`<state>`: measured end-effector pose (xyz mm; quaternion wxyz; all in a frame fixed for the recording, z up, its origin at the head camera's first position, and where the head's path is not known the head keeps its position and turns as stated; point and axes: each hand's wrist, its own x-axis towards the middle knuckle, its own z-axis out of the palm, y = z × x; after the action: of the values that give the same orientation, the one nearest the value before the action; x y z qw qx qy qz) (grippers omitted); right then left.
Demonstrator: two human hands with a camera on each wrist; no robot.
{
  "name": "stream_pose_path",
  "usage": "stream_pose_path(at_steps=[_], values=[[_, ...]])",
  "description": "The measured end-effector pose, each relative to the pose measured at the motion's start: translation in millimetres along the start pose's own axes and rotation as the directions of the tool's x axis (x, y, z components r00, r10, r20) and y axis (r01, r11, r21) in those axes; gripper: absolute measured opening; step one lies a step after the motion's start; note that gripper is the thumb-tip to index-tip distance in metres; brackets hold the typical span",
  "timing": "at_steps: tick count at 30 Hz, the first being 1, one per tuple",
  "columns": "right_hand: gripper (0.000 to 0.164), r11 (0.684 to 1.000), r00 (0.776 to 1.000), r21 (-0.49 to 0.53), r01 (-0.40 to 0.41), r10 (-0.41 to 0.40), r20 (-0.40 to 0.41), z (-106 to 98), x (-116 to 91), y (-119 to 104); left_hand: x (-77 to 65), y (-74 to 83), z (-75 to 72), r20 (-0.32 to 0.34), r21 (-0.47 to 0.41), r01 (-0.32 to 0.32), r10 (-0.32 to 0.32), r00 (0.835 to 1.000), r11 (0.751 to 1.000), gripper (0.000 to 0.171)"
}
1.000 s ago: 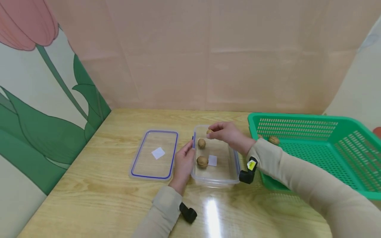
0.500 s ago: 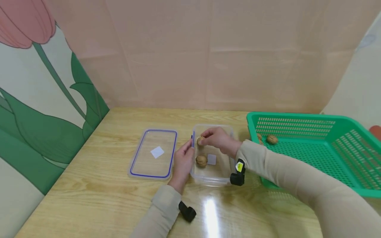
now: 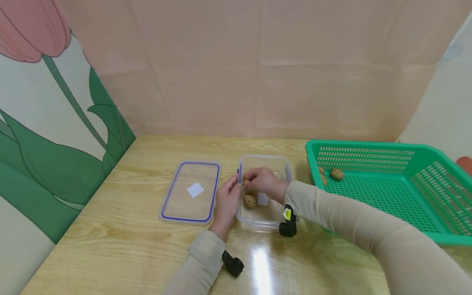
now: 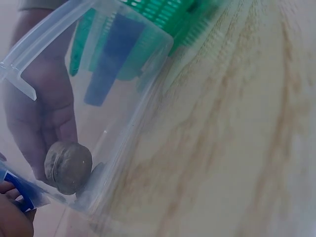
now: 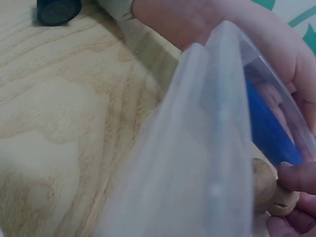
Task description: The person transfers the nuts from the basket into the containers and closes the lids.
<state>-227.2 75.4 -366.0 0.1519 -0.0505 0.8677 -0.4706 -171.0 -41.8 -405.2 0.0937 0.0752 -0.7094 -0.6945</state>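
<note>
A clear plastic food box [image 3: 259,223] stands on the table, holding walnuts against its left wall. My left hand [image 3: 227,200] grips that wall by the blue-edged rim from outside. Inside the box my right hand [image 3: 263,180] pinches a walnut [image 5: 285,201] between thumb and fingers, low near the left wall. Just in front of it sits another walnut [image 3: 249,201], also visible through the plastic as a walnut [image 4: 70,168] in the left wrist view. One more walnut [image 3: 245,175] shows partly behind the right fingers. A white paper square [image 3: 262,199] lies in the box, partly covered.
Left of the box, the blue-sealed lid [image 3: 180,209] lies flat with a white paper square [image 3: 195,189] on it. A green slotted basket [image 3: 391,205] stands to the right, with a walnut [image 3: 336,174] and others by its left wall. A pink-brown backdrop [image 3: 258,82] rises behind the table.
The right hand has carried a walnut left and down into the box, then toward the front along the left wall. The left hand stays at the box's left rim.
</note>
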Motion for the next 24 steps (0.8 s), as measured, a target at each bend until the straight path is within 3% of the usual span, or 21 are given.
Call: stream_pose_path(at_steps=[12, 18, 24], values=[[0.024, 1.0, 0.999, -0.003, 0.018, -0.018, -0.027, 10, 2, 5, 0.4, -0.6, -0.5, 0.003, 0.005, 0.013, -0.013, 1.0, 1.0, 0.037], [0.036, 0.999, 1.0, -0.035, 0.007, -0.007, -0.022, 9, 3, 3, 0.7, -1.0, -0.6, -0.003, 0.012, 0.014, -0.014, 1.0, 1.0, 0.037], [0.044, 0.999, 1.0, -0.048, -0.013, 0.012, -0.027, -4, 2, -10, 0.4, -0.3, -0.4, -0.005, 0.018, 0.014, -0.014, 1.0, 1.0, 0.037]])
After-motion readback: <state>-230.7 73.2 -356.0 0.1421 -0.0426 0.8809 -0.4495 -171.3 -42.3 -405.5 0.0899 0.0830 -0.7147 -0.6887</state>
